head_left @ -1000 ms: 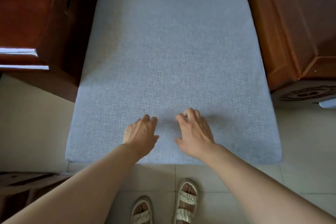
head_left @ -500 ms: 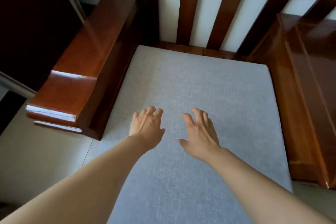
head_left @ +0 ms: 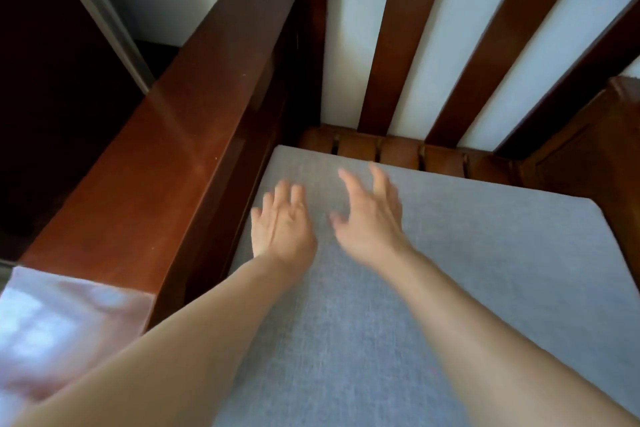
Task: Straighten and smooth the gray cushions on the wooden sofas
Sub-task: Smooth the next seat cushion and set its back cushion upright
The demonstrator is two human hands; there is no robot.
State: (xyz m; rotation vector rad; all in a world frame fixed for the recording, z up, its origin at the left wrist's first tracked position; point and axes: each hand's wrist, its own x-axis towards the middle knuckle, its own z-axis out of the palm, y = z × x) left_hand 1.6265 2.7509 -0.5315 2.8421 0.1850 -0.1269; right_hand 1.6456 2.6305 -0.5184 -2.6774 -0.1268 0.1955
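Covering slatted seat point(head_left: 398, 149): gray cushion point(head_left: 467, 270)

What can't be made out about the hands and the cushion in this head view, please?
- Right hand: fingers smeared by motion blur, so contact with the cushion is unclear.
- Left hand: palm side faces away.
- Cushion: front edge cut off by the frame; left side tucked behind the armrest.
- Seat slats: mostly covered by the cushion.

The cushion point(head_left: 433, 288) lies on the sofa seat — the armrest point(head_left: 166, 156) is at its left, the slatted backrest point(head_left: 408, 45) behind it. Both hands are over its rear left part: left hand point(head_left: 282, 227) near the armrest, right hand point(head_left: 372, 218) just beside it.
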